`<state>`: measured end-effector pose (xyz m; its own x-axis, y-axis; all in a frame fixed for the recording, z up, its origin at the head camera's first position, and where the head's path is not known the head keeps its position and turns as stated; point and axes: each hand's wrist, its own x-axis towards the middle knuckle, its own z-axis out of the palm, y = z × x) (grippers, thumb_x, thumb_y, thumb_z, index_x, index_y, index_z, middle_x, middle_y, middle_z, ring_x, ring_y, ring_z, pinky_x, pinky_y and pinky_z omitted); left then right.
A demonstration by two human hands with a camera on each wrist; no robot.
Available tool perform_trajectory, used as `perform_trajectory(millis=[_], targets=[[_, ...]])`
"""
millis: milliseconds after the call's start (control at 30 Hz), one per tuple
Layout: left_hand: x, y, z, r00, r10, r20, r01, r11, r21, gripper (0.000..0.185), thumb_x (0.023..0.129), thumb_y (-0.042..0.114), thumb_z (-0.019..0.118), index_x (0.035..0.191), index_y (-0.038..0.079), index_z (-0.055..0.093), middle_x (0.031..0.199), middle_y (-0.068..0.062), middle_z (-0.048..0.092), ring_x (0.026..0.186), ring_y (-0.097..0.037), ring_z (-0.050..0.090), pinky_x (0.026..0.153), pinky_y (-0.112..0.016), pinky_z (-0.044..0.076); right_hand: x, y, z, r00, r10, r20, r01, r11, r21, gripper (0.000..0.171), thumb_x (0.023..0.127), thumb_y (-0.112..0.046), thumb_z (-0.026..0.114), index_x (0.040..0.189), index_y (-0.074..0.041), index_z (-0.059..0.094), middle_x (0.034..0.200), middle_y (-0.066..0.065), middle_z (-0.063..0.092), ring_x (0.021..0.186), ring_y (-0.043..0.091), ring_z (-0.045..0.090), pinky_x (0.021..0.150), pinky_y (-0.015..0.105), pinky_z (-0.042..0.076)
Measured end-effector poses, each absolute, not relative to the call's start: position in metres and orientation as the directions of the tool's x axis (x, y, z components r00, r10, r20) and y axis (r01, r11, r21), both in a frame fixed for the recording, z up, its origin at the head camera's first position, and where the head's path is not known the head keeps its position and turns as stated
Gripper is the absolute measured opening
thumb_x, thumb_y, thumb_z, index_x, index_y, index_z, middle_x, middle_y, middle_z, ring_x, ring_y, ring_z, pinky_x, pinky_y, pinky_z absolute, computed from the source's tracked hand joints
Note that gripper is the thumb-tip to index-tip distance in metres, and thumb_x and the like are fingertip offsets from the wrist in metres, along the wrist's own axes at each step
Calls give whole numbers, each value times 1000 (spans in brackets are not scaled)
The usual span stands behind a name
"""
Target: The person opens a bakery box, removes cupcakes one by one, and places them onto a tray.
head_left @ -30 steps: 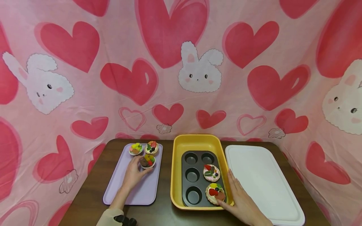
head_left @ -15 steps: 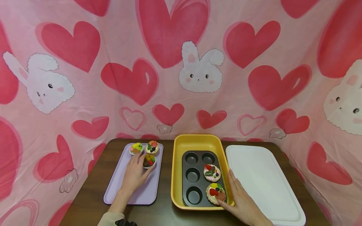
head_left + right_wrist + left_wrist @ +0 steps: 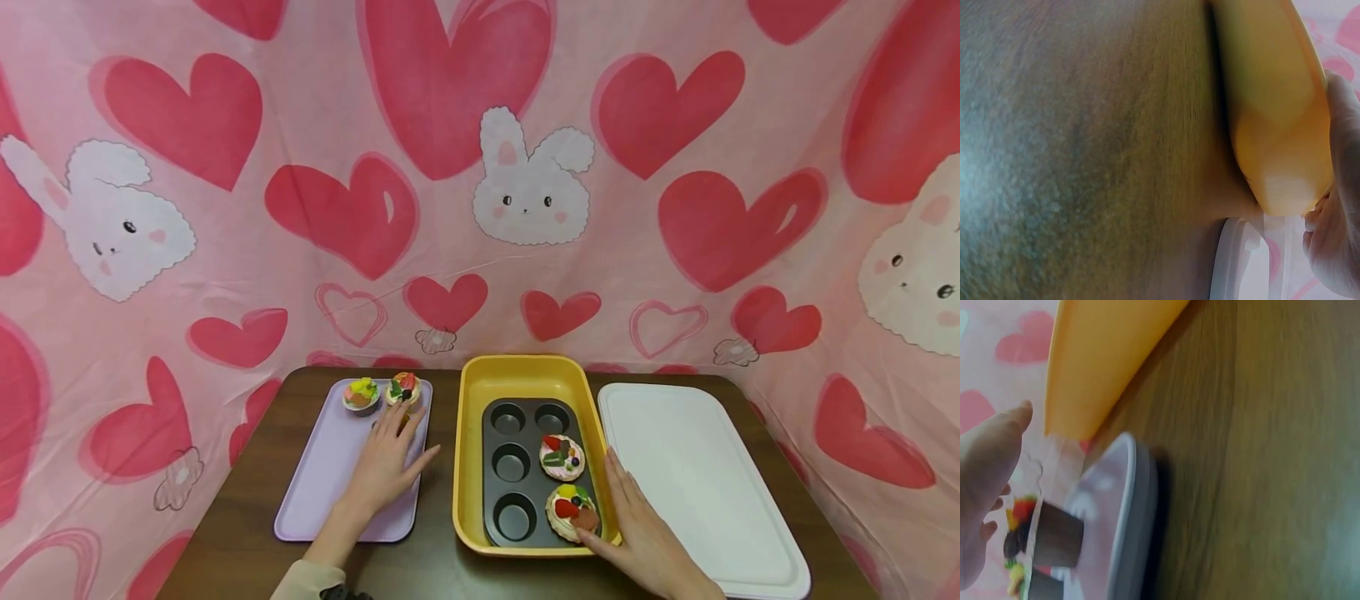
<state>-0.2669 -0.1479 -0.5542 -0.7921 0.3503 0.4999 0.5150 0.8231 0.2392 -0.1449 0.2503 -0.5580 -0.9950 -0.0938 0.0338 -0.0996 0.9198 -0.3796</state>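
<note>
My left hand (image 3: pixel 384 467), fingers loosely spread, hovers over the lilac tray (image 3: pixel 318 483). Beneath its fingers a fruit-topped cupcake in a brown cup (image 3: pixel 1057 536) stands on the tray, mostly hidden in the head view. Behind it are a cupcake with yellow and green topping (image 3: pixel 362 395) and a strawberry-topped one (image 3: pixel 405 387). My right hand (image 3: pixel 645 537) rests against the yellow tray's right wall (image 3: pixel 465 467), fingers straight, thumb over the front corner. Inside lies a dark muffin pan (image 3: pixel 491 500), with a pink-cream tart (image 3: pixel 562 458) and a fruit tart (image 3: pixel 572 510) in its right-hand column.
A white lid or board (image 3: pixel 697 483) lies right of the yellow tray, under part of my right hand. Brown table (image 3: pixel 435 575) shows between the trays and in front. A pink curtain with hearts and rabbits (image 3: pixel 450 250) hangs behind the table.
My left hand has come off the brown-cupped cupcake, its fingers opening out, and has shifted right across the lilac tray. The cupcake stays on the tray. My right hand keeps its place.
</note>
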Motion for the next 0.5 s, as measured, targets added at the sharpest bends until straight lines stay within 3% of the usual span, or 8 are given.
perform_trajectory(millis=[267, 500], targets=[[-265, -115, -539, -831, 445, 335, 537, 799, 271, 74, 87, 57, 63, 149, 23, 42, 157, -9, 36, 148, -31, 30, 117, -57, 29, -145, 250, -558, -994, -93, 48, -105, 919, -381, 116, 76, -82, 52, 158, -22, -3, 167, 5, 5, 147, 37, 28, 104, 65, 38], [-267, -89, -533, -773, 556, 306, 625, 750, 216, 74, 89, 60, 59, 150, 22, 40, 156, -12, 37, 150, -30, 26, 120, -53, 24, -145, 250, -558, -994, -94, 50, -106, 918, -383, 116, 76, -82, 52, 159, -20, 0, 167, 6, 6, 147, 36, 28, 105, 65, 38]])
